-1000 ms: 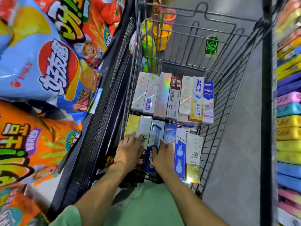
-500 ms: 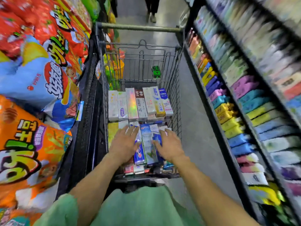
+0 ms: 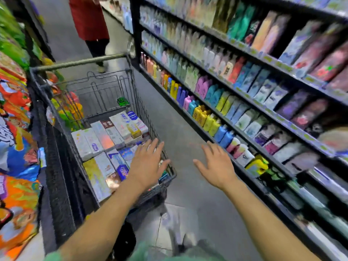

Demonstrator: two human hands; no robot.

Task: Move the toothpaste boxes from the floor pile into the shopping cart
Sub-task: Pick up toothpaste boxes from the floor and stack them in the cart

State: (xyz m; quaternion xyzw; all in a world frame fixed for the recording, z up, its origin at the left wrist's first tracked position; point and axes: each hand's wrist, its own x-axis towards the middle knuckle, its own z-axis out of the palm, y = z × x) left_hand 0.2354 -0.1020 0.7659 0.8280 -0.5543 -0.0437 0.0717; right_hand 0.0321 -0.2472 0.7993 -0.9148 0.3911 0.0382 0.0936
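Note:
Several toothpaste boxes [image 3: 105,140] lie in two flat rows inside the wire shopping cart [image 3: 130,85] at centre left. My left hand [image 3: 147,163] hovers open above the cart's near right corner, fingers spread, holding nothing. To the right of the cart, over the grey floor, my right hand [image 3: 216,165] is open and empty too. No floor pile of boxes is in view.
Snack bags [image 3: 15,129] fill the rack on the left, tight against the cart. Shelves of coloured bottles and boxes [image 3: 235,91] run along the right. A person in a red top [image 3: 88,21] stands in the aisle beyond the cart handle [image 3: 81,63].
Both hands have lifted off the boxes in the cart and moved right; the right hand has left the cart. The view has swung up and to the right.

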